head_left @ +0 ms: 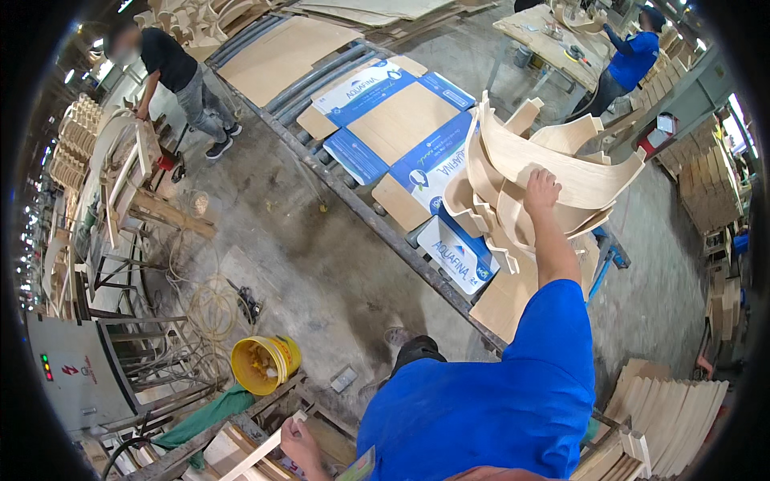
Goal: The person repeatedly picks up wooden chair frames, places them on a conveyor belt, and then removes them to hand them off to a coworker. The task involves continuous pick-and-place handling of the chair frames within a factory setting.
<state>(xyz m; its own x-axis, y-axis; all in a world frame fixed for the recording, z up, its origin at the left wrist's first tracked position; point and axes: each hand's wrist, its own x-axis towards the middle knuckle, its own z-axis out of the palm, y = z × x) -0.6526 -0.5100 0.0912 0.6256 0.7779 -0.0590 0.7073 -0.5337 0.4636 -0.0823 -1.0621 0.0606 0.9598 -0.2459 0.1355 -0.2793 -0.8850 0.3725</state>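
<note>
The bent wood pieces [545, 172] sit piled at the upper right, with the right hand [541, 191] resting open on top, while the left hand [298, 439] at the bottom grips a wood strip [258, 457].

Around me: bare grey concrete floor [321, 264], dusty and scuffed. Metal rail bed [353, 200] laid with flattened cardboard sheets [401, 120]. Yellow bucket [265, 365] beside coiled cord [210, 309]. Grey control cabinet [76, 373] at my lower left. Workbench [545, 40] at the far end. Stacked wooden parts [710, 184] along the right wall.
</note>
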